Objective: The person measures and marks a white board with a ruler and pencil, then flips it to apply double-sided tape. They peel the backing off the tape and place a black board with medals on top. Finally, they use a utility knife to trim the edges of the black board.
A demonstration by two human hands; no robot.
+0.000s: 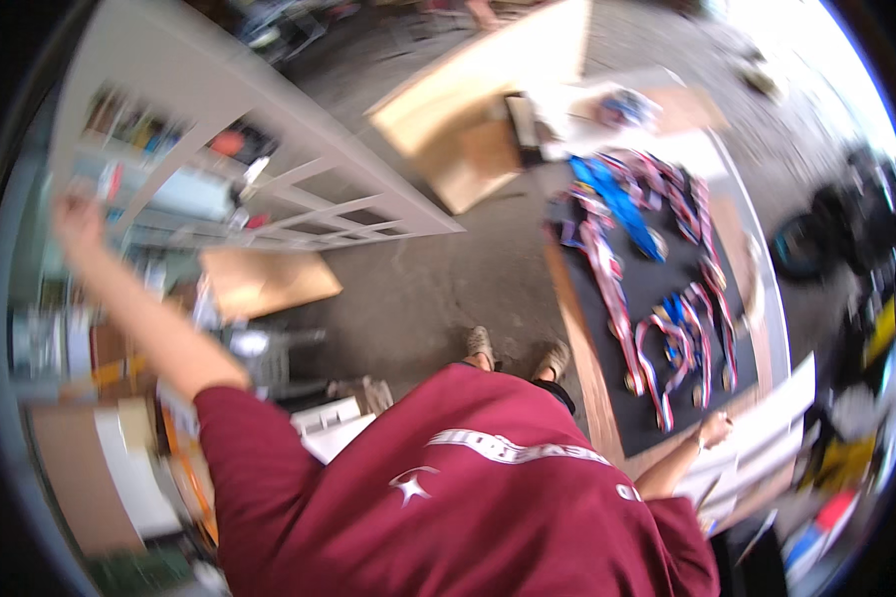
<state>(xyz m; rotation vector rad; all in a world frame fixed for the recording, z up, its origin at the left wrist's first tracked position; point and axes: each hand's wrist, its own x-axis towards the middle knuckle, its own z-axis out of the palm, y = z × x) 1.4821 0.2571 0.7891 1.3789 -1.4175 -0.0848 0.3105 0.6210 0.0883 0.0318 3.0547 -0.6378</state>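
My left arm stretches out to the far left, and my left hand (pixel 78 221) is raised beside a white slatted door or panel (pixel 129 50). Motion blur smears its fingers, and I cannot tell whether it touches the panel or the small red-and-white thing (pixel 111 183) close by. My right hand (pixel 715 430) is at the near right corner of a dark mat (pixel 657 298), its fingers curled in; whatever they hold, if anything, is too small to make out. On the mat lie several medals with red-white-and-blue ribbons (pixel 607 269) and a medal on a broad blue ribbon (pixel 622 204).
Behind the slats stand shelves with mixed goods (pixel 179 189). Brown cardboard pieces (pixel 269 282) lie below them, and a large wooden board (pixel 478 80) leans at the far middle. White sheets (pixel 777 423) lie at the table's near right. Black items (pixel 846 224) stand beyond the table on the right.
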